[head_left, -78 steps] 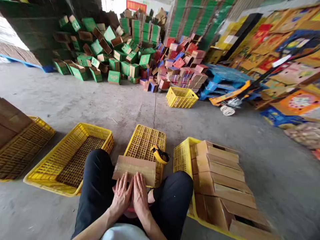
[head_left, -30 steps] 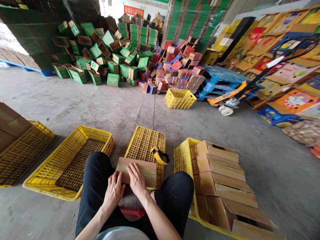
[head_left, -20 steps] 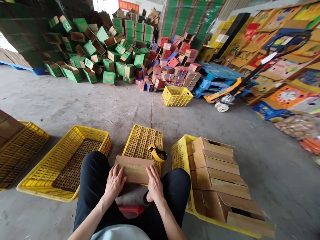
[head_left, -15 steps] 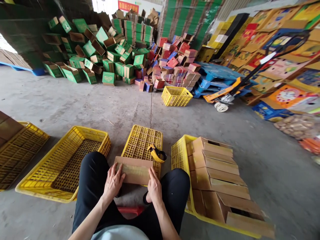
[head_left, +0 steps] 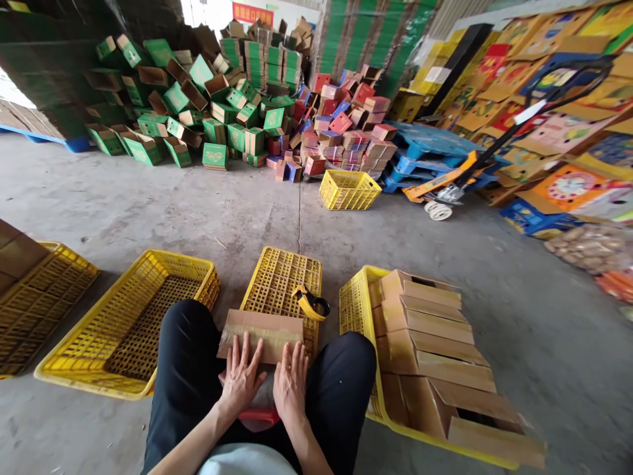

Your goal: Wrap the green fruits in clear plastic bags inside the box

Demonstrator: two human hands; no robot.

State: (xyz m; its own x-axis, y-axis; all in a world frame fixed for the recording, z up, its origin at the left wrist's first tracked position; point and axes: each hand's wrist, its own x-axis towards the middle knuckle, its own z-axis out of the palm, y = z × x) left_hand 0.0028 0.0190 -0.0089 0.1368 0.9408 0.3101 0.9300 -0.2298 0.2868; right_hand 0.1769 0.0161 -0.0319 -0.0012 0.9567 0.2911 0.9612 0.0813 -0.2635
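Between my knees a brown cardboard box (head_left: 262,326) with clear tape along it lies on the near end of an upturned yellow crate (head_left: 287,277). My left hand (head_left: 243,376) rests on the box's near side with fingers spread. Also laid on that near side, toward the right end, is my right hand (head_left: 291,379), its fingers stretched out. Neither hand is wrapped around anything. A yellow tape dispenser (head_left: 311,305) sits on the crate just beyond the box's right end.
To my right, a yellow crate (head_left: 353,310) holds several cardboard boxes (head_left: 435,330). An unfilled yellow crate (head_left: 123,323) stands at my left, and another with cartons (head_left: 44,297) is farther left. Beyond are a small yellow crate (head_left: 350,190), a pallet jack (head_left: 455,178) and heaped green cartons (head_left: 215,155).
Both hands have shifted from the box's ends inward and toward me, now lying flat on its near side. The tape dispenser and crates have not moved.
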